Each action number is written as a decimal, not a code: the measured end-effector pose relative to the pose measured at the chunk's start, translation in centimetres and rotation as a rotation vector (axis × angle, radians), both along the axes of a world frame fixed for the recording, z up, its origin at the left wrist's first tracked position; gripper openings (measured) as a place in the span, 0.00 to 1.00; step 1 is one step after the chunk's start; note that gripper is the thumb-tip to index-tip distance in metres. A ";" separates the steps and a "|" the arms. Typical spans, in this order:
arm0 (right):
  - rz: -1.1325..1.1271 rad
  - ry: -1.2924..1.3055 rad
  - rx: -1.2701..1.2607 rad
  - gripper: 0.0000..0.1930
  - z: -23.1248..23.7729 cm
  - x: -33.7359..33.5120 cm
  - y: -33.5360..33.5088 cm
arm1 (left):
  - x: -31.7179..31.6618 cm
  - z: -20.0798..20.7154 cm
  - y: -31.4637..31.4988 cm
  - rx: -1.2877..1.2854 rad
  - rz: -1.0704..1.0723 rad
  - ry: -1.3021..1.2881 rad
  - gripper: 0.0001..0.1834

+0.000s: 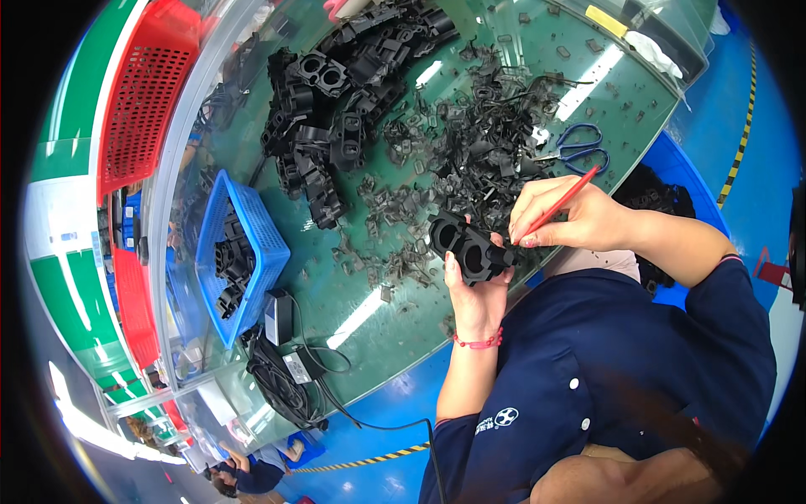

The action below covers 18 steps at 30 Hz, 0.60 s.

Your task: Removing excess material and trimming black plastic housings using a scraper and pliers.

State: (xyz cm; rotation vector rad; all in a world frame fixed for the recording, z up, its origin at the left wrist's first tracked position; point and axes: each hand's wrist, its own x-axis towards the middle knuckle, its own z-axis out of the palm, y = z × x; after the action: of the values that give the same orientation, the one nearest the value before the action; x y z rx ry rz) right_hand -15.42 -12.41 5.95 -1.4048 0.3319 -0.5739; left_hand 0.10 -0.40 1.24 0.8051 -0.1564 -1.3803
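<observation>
My left hand (477, 304), with a red bracelet at the wrist, grips a black plastic moulded part (467, 249) with two large round openings. In my right hand (569, 215) is a slim red pen-shaped tool (564, 202), pinched between thumb and fingers. Its lower end points at the part's right end; the tip is too small to make out. Beyond both hands lies a heap of black plastic scraps (478, 143). Blue-handled scissors (581, 149) rest on the green table (336, 260) beyond my right hand.
More black moulded parts (323, 109) are piled at the far side. A blue basket (267, 252) holding black parts stands at left, near a coiled black cable (281, 378). A blue bin (705, 189) with black pieces sits at right. Red baskets (149, 92) are beyond the clear edge.
</observation>
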 end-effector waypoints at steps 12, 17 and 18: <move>0.086 0.128 -0.060 0.06 0.3 0.3 0.2 | 0.4 0.6 0.6 0.035 -0.070 0.000 0.32; 0.097 0.069 -0.093 0.05 -0.3 0.3 0.4 | 0.3 0.6 0.6 0.078 -0.070 -0.036 0.32; 0.091 0.043 -0.222 0.06 -0.5 0.3 0.3 | 0.2 0.6 0.6 0.086 -0.067 -0.037 0.32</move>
State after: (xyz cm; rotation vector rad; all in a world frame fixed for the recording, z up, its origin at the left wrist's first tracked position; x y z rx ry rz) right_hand -15.11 -12.10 5.42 -1.6396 0.2422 -0.5185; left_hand 0.32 0.19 1.81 0.9043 -0.1548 -1.4440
